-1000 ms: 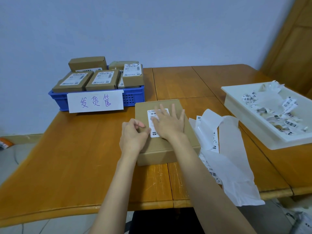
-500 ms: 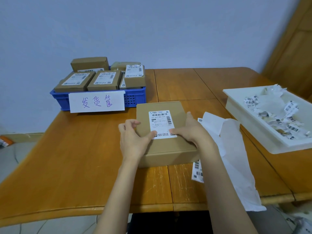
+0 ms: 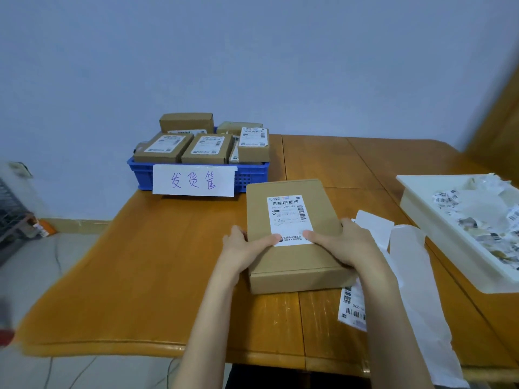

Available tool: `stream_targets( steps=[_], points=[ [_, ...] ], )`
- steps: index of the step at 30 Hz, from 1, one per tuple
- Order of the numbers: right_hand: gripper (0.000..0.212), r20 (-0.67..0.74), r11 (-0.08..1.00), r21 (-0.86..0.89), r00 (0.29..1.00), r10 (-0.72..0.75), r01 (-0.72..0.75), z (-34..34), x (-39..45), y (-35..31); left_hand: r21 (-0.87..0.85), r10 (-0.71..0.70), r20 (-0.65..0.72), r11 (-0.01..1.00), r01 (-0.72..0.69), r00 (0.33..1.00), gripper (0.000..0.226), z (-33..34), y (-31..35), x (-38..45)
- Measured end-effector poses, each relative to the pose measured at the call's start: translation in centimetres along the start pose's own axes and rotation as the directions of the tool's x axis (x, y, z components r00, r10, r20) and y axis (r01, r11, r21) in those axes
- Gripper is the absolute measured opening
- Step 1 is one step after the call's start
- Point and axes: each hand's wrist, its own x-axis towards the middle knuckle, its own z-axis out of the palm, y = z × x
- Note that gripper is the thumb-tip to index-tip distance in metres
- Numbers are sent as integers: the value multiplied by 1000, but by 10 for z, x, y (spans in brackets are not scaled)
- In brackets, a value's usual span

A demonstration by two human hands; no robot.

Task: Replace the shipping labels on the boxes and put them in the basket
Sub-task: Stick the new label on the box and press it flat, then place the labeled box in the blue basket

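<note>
Both hands [image 3: 348, 245] now clasp the box [image 3: 295, 234], seemingly lifted, right palm off label [image 3: 289, 217].

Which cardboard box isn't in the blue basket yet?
The large flat box gripped by both hands on the table; the others sit in the blue basket.

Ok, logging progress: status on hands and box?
Left hand, right hand gripping labelled brown cardboard box. Blue plastic basket already piled full.
</note>
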Motion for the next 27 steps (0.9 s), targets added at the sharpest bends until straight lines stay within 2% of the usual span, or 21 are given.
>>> stream_targets(
  steps=[3, 6, 10, 16, 21, 25, 27],
  points=[
    [91, 137, 999, 39, 990, -35, 30, -10, -6, -6, -91, 7, -10, 996, -8, 1000, 69, -12, 11, -8],
    [109, 190, 995, 91, 980, -60, 43, -8, -13, -14, -133, -5, -9, 991, 3, 1000, 66, -25, 16, -13],
    [86, 159, 977, 213, 986, -46, 11, 2, -25, -27, -171, 10, -72, 985, -22, 997, 62, -44, 19, -22],
    [78, 111, 943, 315, 983, -146, 104, 15, -28, -60, -216, 11, -158, 975, -46, 987, 69, -79, 19, -34],
    [67, 136, 903, 415, 973, -188, 116, 33, -19, -81, -218, 43, -215, 972, -91, 976, 37, -102, 23, -26],
    [67, 150, 897, 425, 968, -201, 121, 47, -4, -95, -201, 51, -243, 974, -102, 969, 28, -117, 27, -16],
    [68, 153, 898, 412, 960, -235, 154, 52, 6, -110, -212, 35, -265, 973, -93, 964, 32, -131, 31, -6]
  ],
)
